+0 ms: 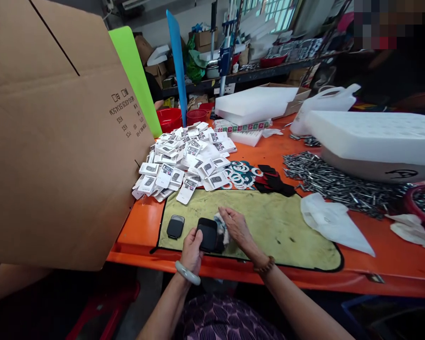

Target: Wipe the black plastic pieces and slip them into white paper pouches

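My left hand (192,251) grips a small black rounded case (207,234) by its near-left edge, thumb on top, just above the yellow-green mat (269,222). On the case's right side, my right hand (236,229) pinches a whitish-blue crumpled cloth (221,225), its fingers closed. The cloth is close against the case's edge; whether they touch is hard to tell. A second black case (175,226), with a greyer top part, lies on the mat to the left. Beyond the mat's far edge, small white printed boxes (187,158) are heaped up.
A large cardboard carton (56,156) stands at left. White rings (239,174) and black-red gloves (274,182) lie behind the mat. To the right are white plastic wrapping (335,222), piled metal pins (333,184) and a white tray (378,137). A person is at the far right.
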Demonstrator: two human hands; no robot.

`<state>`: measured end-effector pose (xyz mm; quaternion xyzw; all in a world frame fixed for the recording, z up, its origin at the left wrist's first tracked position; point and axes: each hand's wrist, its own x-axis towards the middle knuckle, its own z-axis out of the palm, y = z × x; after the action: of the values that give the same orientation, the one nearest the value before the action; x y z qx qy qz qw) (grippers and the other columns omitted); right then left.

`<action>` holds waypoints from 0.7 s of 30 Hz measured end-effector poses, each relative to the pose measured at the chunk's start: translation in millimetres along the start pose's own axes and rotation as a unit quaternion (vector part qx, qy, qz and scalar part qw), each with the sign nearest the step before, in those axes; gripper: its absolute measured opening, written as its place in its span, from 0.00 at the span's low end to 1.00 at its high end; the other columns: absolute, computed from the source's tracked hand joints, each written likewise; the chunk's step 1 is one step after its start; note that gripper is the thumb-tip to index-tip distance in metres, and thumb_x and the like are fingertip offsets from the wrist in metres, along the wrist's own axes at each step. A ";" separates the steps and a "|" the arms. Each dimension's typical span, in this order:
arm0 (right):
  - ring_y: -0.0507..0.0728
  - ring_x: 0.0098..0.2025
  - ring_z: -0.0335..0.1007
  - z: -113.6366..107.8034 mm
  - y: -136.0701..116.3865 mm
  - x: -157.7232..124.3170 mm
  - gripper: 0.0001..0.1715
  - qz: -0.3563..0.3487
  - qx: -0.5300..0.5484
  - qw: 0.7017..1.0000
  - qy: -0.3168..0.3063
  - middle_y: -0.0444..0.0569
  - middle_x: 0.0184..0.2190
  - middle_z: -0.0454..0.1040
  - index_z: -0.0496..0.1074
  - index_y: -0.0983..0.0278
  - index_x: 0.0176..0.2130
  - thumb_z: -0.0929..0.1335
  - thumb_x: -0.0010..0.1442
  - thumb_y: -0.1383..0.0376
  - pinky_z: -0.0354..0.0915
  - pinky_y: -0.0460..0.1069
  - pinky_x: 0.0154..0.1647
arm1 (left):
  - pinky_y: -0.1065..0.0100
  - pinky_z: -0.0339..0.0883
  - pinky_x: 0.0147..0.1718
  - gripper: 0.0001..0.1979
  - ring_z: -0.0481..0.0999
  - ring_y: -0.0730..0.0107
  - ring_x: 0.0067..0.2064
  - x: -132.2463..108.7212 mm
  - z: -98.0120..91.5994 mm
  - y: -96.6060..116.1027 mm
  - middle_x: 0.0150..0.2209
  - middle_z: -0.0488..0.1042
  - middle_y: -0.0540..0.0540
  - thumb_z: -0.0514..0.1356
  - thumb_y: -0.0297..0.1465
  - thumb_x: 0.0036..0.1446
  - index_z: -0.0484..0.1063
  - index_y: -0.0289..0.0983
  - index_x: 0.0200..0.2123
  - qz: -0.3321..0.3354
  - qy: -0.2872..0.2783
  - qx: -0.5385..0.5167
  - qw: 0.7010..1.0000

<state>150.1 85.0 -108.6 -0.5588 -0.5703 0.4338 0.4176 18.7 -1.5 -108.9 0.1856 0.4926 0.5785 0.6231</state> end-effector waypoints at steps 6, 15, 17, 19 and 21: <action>0.53 0.24 0.61 -24.1 22.1 -30.8 0.18 0.054 -0.060 0.997 0.013 0.42 0.19 0.66 0.70 0.62 0.23 0.68 0.49 0.51 0.58 0.48 0.28 | 0.60 0.60 0.57 0.21 0.69 0.58 0.56 28.5 -34.3 -2.8 0.52 0.73 0.39 0.61 0.31 0.52 0.69 0.36 0.51 0.125 0.135 0.246 0.952; 0.64 0.47 0.71 -4.9 37.8 -68.5 0.35 -0.050 -0.247 0.963 -0.095 0.57 0.51 0.69 0.66 0.64 0.55 0.71 0.47 0.63 0.68 0.55 0.45 | 0.48 0.53 0.60 0.26 0.59 0.50 0.63 8.3 -29.5 -15.7 0.59 0.62 0.32 0.53 0.24 0.55 0.65 0.33 0.58 0.256 0.091 0.579 0.769; 0.65 0.47 0.71 -0.1 33.7 -71.9 0.39 -0.050 -0.305 0.943 -0.123 0.59 0.54 0.65 0.63 0.63 0.57 0.73 0.47 0.65 0.69 0.55 0.43 | 0.51 0.59 0.57 0.24 0.66 0.54 0.57 4.0 -28.5 -20.7 0.56 0.66 0.33 0.52 0.26 0.56 0.66 0.34 0.57 0.255 0.061 0.550 0.793; 0.64 0.45 0.72 2.2 29.0 -70.7 0.36 -0.051 -0.346 0.927 -0.139 0.59 0.52 0.66 0.63 0.64 0.56 0.73 0.48 0.65 0.70 0.54 0.41 | 0.55 0.65 0.52 0.21 0.73 0.58 0.48 2.6 -29.1 -25.0 0.50 0.71 0.35 0.52 0.28 0.58 0.68 0.34 0.55 0.221 0.038 0.502 0.835; 0.64 0.42 0.73 1.8 26.0 -66.3 0.32 -0.057 -0.368 0.916 -0.147 0.58 0.49 0.67 0.64 0.65 0.53 0.72 0.49 0.65 0.70 0.54 0.40 | 0.57 0.68 0.48 0.19 0.76 0.61 0.42 3.5 -30.4 -27.5 0.45 0.74 0.37 0.55 0.31 0.58 0.70 0.35 0.52 0.166 0.036 0.448 0.878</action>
<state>157.3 18.7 -133.5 -0.5694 -0.7754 0.2460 0.1182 7.8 -15.8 -145.9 0.5027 0.6831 0.3980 0.3497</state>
